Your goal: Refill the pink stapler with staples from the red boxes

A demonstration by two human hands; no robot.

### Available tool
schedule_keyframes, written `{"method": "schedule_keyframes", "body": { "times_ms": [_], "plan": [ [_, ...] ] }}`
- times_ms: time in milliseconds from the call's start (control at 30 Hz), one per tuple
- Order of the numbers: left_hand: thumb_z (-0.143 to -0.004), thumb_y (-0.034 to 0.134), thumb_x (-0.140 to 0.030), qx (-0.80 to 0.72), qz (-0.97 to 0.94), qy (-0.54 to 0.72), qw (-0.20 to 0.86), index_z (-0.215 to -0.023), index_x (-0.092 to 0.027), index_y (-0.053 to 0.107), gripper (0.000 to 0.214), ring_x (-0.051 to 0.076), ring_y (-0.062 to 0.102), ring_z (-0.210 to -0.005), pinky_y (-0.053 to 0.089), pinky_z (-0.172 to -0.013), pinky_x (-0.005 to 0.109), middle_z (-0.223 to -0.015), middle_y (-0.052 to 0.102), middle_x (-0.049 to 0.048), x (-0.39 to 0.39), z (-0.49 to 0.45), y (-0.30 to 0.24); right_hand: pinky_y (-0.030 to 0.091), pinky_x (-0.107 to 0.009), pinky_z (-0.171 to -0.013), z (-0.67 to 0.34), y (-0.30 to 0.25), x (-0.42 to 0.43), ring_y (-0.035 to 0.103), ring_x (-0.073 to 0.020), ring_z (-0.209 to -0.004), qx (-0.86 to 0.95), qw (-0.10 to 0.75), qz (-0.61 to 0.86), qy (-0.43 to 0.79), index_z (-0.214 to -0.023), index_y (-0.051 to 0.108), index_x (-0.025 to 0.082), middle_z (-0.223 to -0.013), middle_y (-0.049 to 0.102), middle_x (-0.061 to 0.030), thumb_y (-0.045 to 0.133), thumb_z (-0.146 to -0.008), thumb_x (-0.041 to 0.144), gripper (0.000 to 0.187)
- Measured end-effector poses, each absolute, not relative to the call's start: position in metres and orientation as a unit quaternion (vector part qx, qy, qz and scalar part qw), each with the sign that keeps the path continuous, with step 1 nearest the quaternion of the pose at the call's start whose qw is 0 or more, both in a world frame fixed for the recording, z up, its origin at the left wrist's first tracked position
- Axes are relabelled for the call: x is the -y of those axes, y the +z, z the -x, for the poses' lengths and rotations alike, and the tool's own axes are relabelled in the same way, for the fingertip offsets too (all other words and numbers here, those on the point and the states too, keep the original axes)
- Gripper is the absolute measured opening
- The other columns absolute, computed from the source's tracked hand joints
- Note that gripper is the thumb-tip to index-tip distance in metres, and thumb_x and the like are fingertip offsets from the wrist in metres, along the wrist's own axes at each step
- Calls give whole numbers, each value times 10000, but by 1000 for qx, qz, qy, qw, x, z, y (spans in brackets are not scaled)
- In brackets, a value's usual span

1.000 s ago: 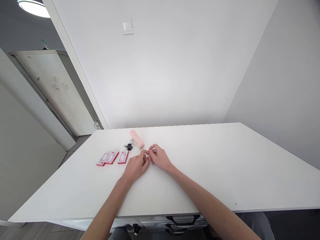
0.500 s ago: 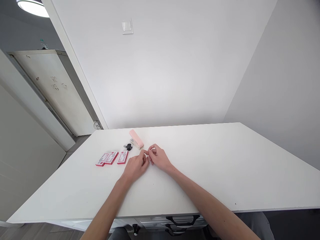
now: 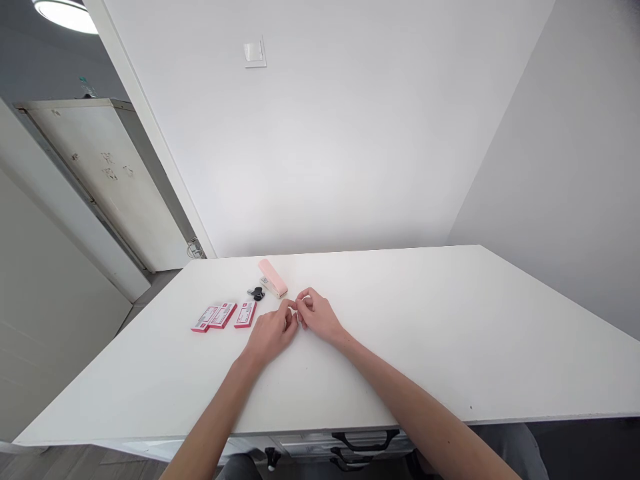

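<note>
Fingertips meet where my left hand (image 3: 274,329) and my right hand (image 3: 317,316) come together above the white table. Both hands are closed in a pinch; whatever lies between the fingers is hidden or too small to make out. Just beyond them sits a pink stapler (image 3: 273,277), its top arm raised at an angle from the base. Black binder clips (image 3: 257,293) lie in a small cluster left of the stapler. Nearest my left hand is a small red-and-white box (image 3: 245,315). Further left, a second such box (image 3: 223,315) touches a third box (image 3: 205,319).
The white table (image 3: 425,320) reaches back to a plain wall with a light switch (image 3: 255,52). Drawers with black handles (image 3: 366,440) are under the front edge, close to my legs. At the left, a doorway shows a white cabinet (image 3: 105,173).
</note>
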State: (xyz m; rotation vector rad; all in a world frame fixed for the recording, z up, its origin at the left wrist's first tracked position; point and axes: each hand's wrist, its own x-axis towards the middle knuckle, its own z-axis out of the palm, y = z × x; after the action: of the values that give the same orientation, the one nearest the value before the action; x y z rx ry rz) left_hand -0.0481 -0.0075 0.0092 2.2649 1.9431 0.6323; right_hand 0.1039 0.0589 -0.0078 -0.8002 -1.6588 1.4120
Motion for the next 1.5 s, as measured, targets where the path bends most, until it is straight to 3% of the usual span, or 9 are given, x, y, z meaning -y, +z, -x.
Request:
{"method": "schedule_keyframes", "body": {
  "times_ms": [1500],
  "plan": [
    [-978, 380, -287, -639, -739, 207, 51, -1081, -249, 484, 151, 168, 554, -552, 288, -539, 273, -694, 616, -50, 8, 48, 9, 453, -278, -593, -104, -8, -58, 567, -136, -535, 655, 395, 317, 561, -939, 511, 264, -618, 593, 89, 492, -926, 337, 78]
  ]
}}
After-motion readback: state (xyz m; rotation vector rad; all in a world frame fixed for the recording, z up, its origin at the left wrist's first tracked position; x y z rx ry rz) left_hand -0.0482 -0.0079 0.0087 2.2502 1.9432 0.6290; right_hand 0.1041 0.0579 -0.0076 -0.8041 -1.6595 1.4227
